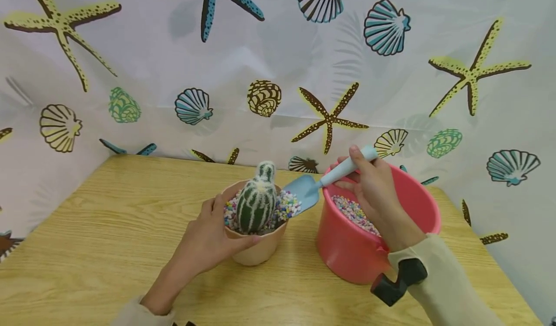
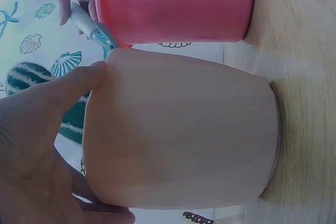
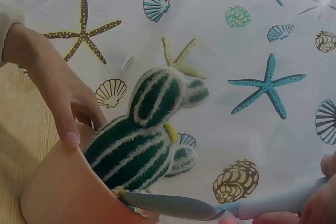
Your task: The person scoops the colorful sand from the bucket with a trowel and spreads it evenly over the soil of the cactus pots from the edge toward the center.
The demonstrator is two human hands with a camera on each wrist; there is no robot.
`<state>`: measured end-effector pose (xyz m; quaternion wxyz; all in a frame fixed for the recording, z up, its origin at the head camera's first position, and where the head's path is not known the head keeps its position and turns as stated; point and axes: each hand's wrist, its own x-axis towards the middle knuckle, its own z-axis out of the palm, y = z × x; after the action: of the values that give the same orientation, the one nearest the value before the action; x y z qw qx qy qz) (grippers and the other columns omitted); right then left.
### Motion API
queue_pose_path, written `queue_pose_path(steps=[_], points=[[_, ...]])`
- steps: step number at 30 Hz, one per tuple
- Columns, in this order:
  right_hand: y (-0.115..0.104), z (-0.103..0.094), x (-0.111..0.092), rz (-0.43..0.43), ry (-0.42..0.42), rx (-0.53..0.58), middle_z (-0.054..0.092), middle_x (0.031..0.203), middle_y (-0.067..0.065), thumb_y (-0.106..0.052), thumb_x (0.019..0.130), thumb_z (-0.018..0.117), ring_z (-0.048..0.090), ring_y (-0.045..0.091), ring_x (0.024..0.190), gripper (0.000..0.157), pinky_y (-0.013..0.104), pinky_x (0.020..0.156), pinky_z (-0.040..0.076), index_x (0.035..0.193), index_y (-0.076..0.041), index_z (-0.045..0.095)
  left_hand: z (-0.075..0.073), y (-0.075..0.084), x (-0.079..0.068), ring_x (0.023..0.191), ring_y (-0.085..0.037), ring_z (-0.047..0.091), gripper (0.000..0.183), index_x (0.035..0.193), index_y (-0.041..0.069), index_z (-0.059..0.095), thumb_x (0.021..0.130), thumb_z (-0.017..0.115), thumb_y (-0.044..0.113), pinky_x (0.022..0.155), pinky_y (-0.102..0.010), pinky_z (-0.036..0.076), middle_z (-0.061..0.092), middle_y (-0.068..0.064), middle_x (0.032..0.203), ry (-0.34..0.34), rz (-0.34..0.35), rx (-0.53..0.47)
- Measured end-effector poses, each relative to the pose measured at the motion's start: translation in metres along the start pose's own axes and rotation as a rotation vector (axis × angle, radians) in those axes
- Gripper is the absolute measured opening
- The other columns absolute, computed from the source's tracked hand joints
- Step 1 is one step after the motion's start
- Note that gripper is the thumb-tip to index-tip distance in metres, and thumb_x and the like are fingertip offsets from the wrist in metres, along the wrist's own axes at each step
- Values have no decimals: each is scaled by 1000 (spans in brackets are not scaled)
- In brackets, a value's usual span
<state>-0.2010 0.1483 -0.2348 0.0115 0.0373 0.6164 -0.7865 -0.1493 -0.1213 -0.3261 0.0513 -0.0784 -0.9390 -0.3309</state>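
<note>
A green cactus (image 1: 256,205) with white fuzzy stripes stands in a peach flowerpot (image 1: 256,251) with colourful pebbles around its base. My left hand (image 1: 208,237) grips the pot by its rim, thumb on the near side and fingers around the left. In my right hand (image 1: 373,186) is the handle of a light blue hand shovel (image 1: 306,191). The shovel's blade tips down at the pot's right rim, with several pebbles (image 1: 288,204) at its tip beside the cactus. In the right wrist view the blade (image 3: 168,205) overlaps the pot's rim.
A pink bucket (image 1: 354,253) holding more colourful pebbles (image 1: 354,212) stands right of the pot, under my right forearm. Both stand on a wooden table (image 1: 130,210). Behind it hangs a white cloth (image 1: 269,51) printed with shells and starfish.
</note>
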Motion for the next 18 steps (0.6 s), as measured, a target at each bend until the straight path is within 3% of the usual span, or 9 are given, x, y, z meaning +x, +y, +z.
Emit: queue_pose_path(steps=[7, 13, 18], points=[[-1, 12, 0, -112, 9, -146, 59, 93, 2, -27, 98, 53, 69, 12, 83, 18, 38, 78, 58, 105, -12, 47, 1, -1, 0, 108, -54, 52, 98, 150, 28, 20, 73, 73, 59, 82, -64, 46, 36, -30, 138, -9, -17, 4], [-6, 21, 2, -254, 14, -215, 59, 95, 3, -24, 96, 57, 68, 11, 79, 15, 37, 69, 59, 103, -12, 50, -5, -2, 0, 108, -56, 52, 104, 150, 19, 20, 72, 71, 64, 81, -61, 48, 34, -31, 139, -69, -29, -7], [-2, 29, 4, -258, 2, -225, 58, 97, 8, -22, 96, 57, 68, 11, 80, 16, 38, 72, 59, 104, -10, 51, -11, -3, 2, 110, -56, 50, 107, 151, 12, 18, 74, 69, 65, 83, -61, 47, 32, -31, 141, -111, -29, -9]])
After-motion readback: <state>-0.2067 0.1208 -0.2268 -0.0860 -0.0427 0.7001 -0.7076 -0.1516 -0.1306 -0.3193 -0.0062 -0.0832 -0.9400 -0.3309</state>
